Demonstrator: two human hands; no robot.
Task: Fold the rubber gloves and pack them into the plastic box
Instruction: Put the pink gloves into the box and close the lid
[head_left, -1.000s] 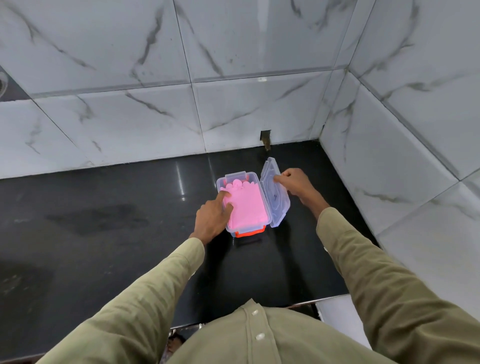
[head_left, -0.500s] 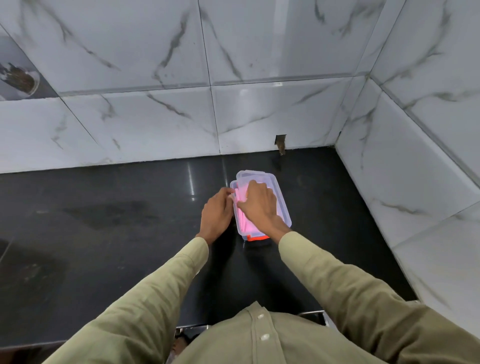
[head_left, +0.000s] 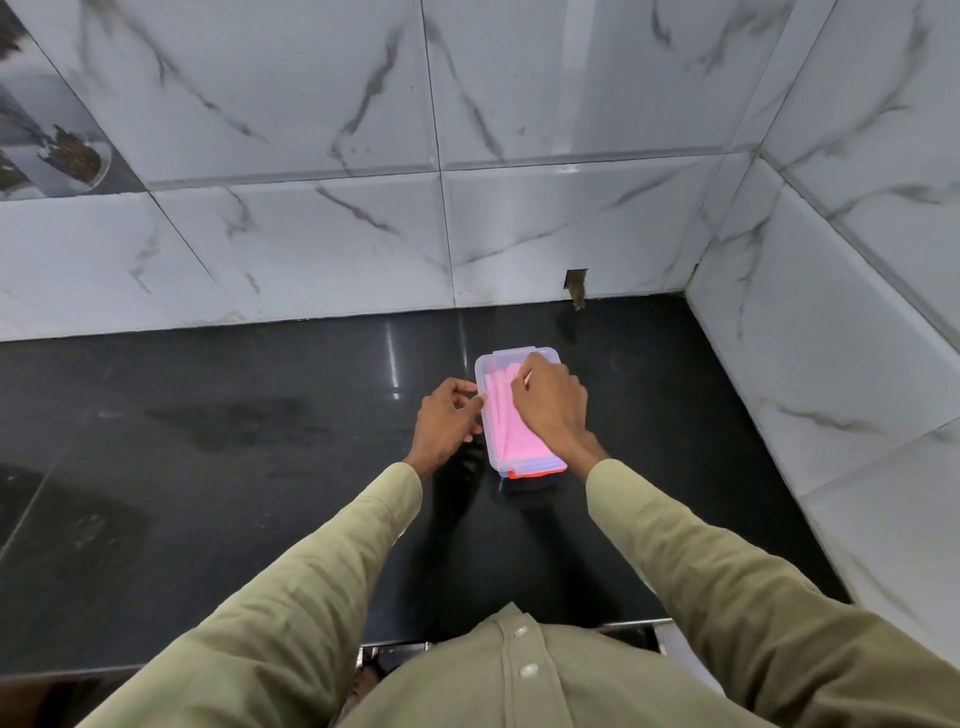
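Where both hands meet, lidded plastic box (head_left: 491, 364) of pink gloves (head_left: 506, 421), left hand (head_left: 447, 421) pinching its edge, right hand (head_left: 550, 405) curled atop

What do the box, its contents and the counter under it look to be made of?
Plastic box: clear, slightly frosted plastic; its contents show through the lid. Gloves: pink, matte, likely rubber, lying in soft folds. Counter: black polished stone, perhaps granite, with mirror-like reflections. An orange part at the near end looks like opaque plastic.
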